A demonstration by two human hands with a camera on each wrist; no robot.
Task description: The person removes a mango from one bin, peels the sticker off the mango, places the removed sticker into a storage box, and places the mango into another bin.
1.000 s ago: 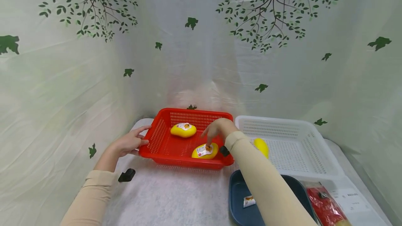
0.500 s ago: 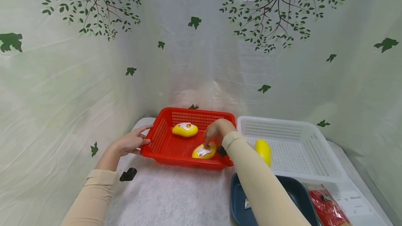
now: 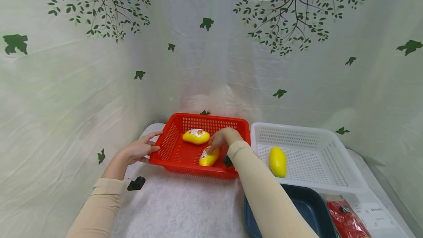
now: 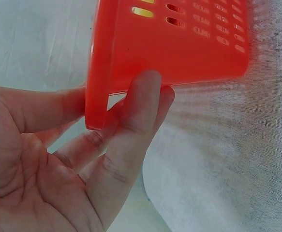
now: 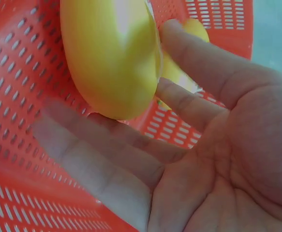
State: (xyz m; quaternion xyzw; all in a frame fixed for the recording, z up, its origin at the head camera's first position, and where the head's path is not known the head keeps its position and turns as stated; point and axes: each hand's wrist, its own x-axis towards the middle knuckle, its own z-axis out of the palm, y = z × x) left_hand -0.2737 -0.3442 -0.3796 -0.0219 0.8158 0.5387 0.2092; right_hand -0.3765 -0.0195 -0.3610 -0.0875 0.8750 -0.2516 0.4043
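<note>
A red perforated basket (image 3: 176, 153) holds two yellow mangoes with white labels. My left hand (image 3: 140, 150) grips its left end, with the thumb and fingers on either side of the rim (image 4: 98, 96). The right hand (image 3: 226, 139) reaches down into the basket over the nearer mango (image 3: 207, 159). In the right wrist view its fingers are extended: thumb and index tip lie along the label side of that mango (image 5: 111, 58), the others past its rounded end. Behind sits the other mango (image 3: 196, 137), label up.
A white perforated basket (image 3: 307, 128) stands to the right with one yellow mango (image 3: 278, 161) inside. In front of it lies a dark blue tray (image 3: 314, 208), partly under my right forearm, beside a red plastic packet (image 3: 347, 217). Pale printed sheeting rises behind the table.
The nearer mango has turned, and its label now shows less. My right hand has moved slightly left and farther over it. The left hand keeps its place on the basket.
</note>
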